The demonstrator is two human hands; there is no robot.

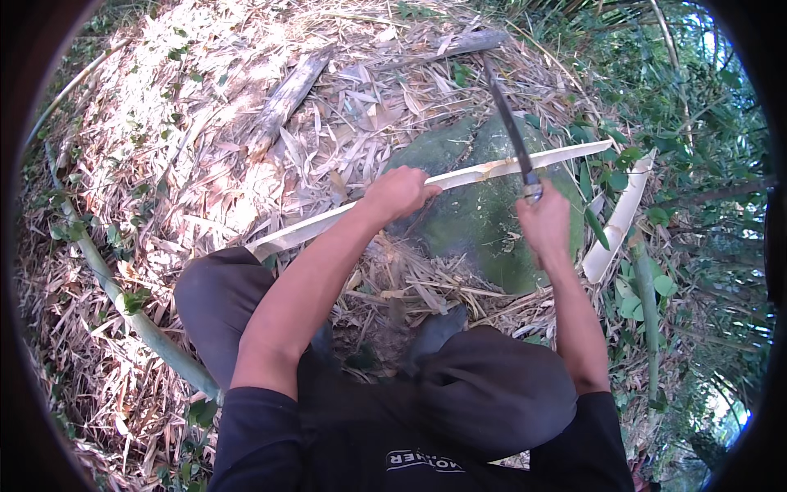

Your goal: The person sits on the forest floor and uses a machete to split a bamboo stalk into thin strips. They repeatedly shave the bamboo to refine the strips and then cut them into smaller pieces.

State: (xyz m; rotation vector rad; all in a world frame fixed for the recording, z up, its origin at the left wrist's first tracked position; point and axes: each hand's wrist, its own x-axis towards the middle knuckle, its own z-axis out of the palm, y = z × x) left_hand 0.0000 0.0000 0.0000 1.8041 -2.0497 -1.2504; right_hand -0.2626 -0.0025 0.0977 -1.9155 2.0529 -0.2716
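My left hand (399, 193) grips a long pale split bamboo strip (475, 174) that runs from my left knee up to the right, lying across a mossy green rock (479, 217). My right hand (543, 223) is closed round the handle of a long dark-bladed knife (508, 123). The blade points up and away and crosses the strip just right of my left hand, its edge at the strip. I am crouched, with both knees in dark trousers below the hands.
Dry bamboo leaves cover the ground. A second pale split piece (616, 225) lies right of the rock. A green bamboo stem (131, 312) runs along the left, grey logs (283, 102) lie at the back, and green bushes (705, 164) stand at right.
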